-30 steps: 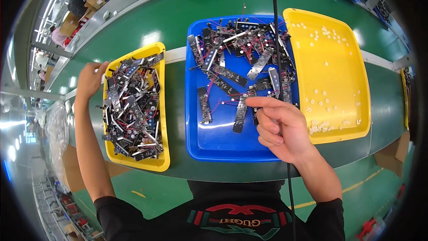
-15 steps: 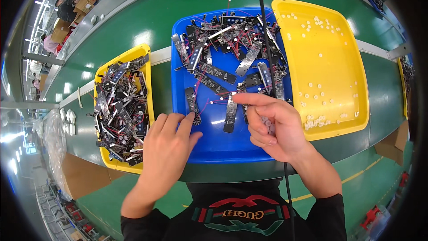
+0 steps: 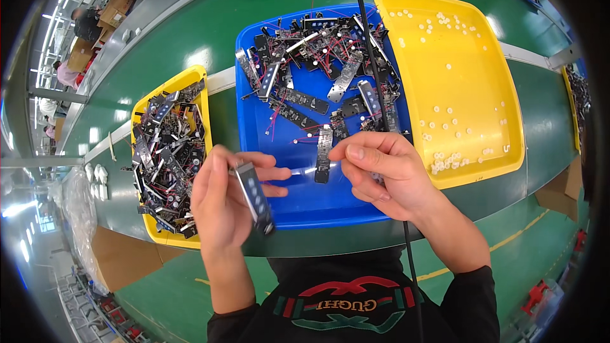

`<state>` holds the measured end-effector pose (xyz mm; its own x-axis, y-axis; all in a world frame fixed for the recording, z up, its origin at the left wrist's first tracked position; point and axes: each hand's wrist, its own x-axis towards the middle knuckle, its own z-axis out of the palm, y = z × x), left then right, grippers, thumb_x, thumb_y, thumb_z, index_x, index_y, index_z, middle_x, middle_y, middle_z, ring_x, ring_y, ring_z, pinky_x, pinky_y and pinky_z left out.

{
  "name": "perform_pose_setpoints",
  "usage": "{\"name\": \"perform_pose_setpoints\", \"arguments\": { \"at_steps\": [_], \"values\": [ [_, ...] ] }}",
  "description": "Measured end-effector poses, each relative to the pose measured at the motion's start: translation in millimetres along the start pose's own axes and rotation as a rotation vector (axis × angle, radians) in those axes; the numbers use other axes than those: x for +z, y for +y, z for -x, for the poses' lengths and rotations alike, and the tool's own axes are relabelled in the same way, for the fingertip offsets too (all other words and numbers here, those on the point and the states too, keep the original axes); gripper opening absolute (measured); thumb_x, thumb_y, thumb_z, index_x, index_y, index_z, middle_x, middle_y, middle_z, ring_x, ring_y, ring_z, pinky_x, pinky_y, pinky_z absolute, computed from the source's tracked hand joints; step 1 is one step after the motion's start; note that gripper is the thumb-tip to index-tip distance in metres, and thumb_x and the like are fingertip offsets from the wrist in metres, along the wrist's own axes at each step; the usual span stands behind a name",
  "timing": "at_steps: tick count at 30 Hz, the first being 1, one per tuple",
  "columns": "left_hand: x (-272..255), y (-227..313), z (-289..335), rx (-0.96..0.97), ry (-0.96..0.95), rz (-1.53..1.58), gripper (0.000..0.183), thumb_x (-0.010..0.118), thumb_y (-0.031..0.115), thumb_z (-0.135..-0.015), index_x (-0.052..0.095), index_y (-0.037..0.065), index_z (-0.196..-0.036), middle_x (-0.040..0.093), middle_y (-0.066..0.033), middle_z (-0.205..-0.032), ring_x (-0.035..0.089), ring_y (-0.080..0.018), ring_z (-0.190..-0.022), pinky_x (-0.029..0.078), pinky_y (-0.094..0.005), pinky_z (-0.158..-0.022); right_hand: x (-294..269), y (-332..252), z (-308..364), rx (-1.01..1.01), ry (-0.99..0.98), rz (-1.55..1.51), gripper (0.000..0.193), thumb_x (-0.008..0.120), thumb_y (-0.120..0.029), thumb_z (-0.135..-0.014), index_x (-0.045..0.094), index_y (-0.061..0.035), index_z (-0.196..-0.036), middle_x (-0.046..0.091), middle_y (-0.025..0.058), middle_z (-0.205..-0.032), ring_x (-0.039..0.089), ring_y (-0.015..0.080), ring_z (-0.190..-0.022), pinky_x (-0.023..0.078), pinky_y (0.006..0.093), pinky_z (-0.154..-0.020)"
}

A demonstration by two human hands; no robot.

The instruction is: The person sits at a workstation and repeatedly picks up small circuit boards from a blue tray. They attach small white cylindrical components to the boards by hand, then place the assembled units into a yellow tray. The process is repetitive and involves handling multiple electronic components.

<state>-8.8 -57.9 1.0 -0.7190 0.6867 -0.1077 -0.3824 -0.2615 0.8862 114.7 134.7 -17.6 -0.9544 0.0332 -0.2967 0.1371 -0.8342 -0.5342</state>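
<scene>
My left hand [image 3: 216,209] is raised over the near left corner of the blue tray [image 3: 298,216]. It holds a narrow circuit board module [image 3: 252,192] with a row of pale round spots on its face, slightly blurred. My right hand [image 3: 397,171] hovers above the tray's near right part, thumb and index finger pinched together. Small white round plastic pieces [image 3: 379,178] show partly under its curled fingers. Close to the right fingertips, a loose circuit board strip [image 3: 323,159] lies in the tray. More circuit boards [image 3: 298,98] with red wires are heaped toward the far side.
A yellow tray [image 3: 454,89] with scattered white round pieces stands to the right. On the left, a smaller yellow tray [image 3: 206,111] is piled with circuit boards. A black cable [image 3: 365,19] hangs across the blue tray. A cardboard box [image 3: 121,254] stands below the table edge.
My left hand has lifted a circuit board module out of the blue tray and turned palm inward. My right index finger, earlier pointing outward, has closed toward the thumb. The view has shifted slightly.
</scene>
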Motion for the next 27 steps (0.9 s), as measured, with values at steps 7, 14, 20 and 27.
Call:
{"name": "perform_pose_setpoints", "arguments": {
  "at_steps": [7,14,20,27],
  "values": [
    [20,-16,-20,-0.424,0.125,0.546,0.044,0.034,0.039,-0.095,0.046,0.002,-0.115,0.055,-0.0247,-0.107,0.058,-0.0375,-0.098,0.056,-0.0453,-0.074,-2,-1,-1,0.004,-0.024,-0.046,0.024,0.055,-0.011,-0.087,0.059,0.0062,-0.104,0.052,0.0027,-0.070,0.035,0.0029,-0.042,0.023,0.0188,-0.039],
    [16,-28,-14,-0.270,-0.039,0.371,0.040,0.053,0.010,-0.087,0.039,0.004,-0.124,0.054,-0.0223,-0.110,0.058,-0.0355,-0.099,0.053,-0.0404,-0.083,-1,0,1,-0.001,0.008,-0.008,0.024,0.054,-0.005,-0.086,0.059,0.0045,-0.108,0.057,0.0059,-0.077,0.036,0.0024,-0.044,0.024,0.0189,-0.040],
    [33,-20,-18,-0.274,-0.014,0.309,0.036,0.055,0.006,-0.085,0.044,0.002,-0.119,0.058,-0.0137,-0.102,0.060,-0.0279,-0.095,0.052,-0.0367,-0.080,-2,2,-1,-0.050,0.008,-0.007,0.022,0.056,-0.005,-0.085,0.059,0.0018,-0.106,0.060,0.0081,-0.079,0.036,0.0024,-0.044,0.025,0.0187,-0.040],
    [28,-22,-21,-0.245,-0.004,0.298,0.033,0.047,0.018,-0.091,0.046,0.000,-0.119,0.059,-0.0107,-0.099,0.057,-0.0217,-0.090,0.046,-0.0315,-0.079,-6,1,-1,-0.053,-0.019,-0.053,0.023,0.057,-0.004,-0.085,0.059,0.0013,-0.107,0.063,0.0133,-0.087,0.035,0.0026,-0.044,0.025,0.0182,-0.040]
  ]
}}
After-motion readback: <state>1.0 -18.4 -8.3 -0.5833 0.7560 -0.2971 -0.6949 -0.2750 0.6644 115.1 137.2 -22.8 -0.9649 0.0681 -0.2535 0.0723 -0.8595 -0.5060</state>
